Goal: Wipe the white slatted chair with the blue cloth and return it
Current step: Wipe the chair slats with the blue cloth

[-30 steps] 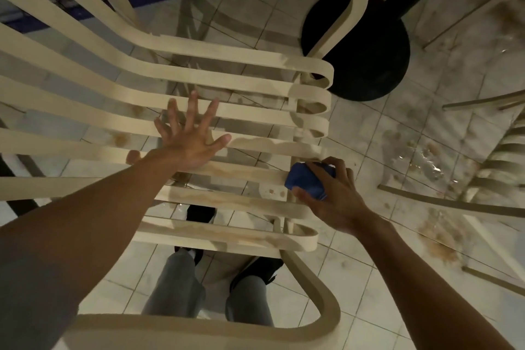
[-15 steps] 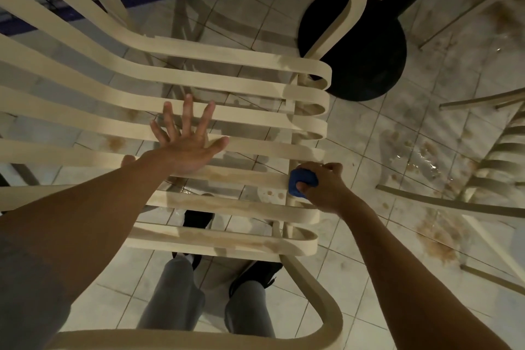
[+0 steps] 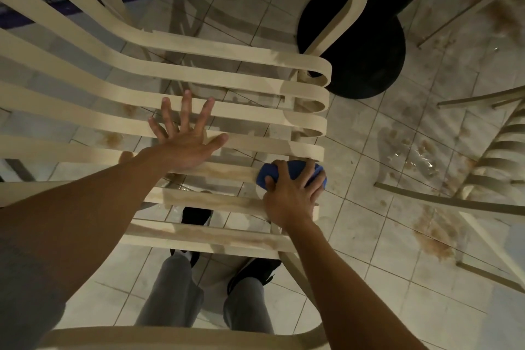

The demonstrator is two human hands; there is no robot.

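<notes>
The white slatted chair (image 3: 216, 77) fills the view from above, its seat slats streaked with brown stains. My left hand (image 3: 186, 142) lies flat with spread fingers on the middle slats. My right hand (image 3: 289, 193) grips the bunched blue cloth (image 3: 294, 170) and presses it onto the right end of a seat slat, near the curled slat ends. Much of the cloth is hidden under my fingers.
A black round table base (image 3: 366, 45) and its pole stand on the tiled floor beyond the chair's right armrest. Another slatted chair (image 3: 497, 150) is at the right. The floor tiles (image 3: 426, 150) are wet and stained brown. My legs and black shoes (image 3: 196, 216) show below the seat.
My right hand has moved the blue cloth along the slat end, shifting slightly forward and turning so the fingers now wrap over the cloth. The left hand has stayed flat on the slats.
</notes>
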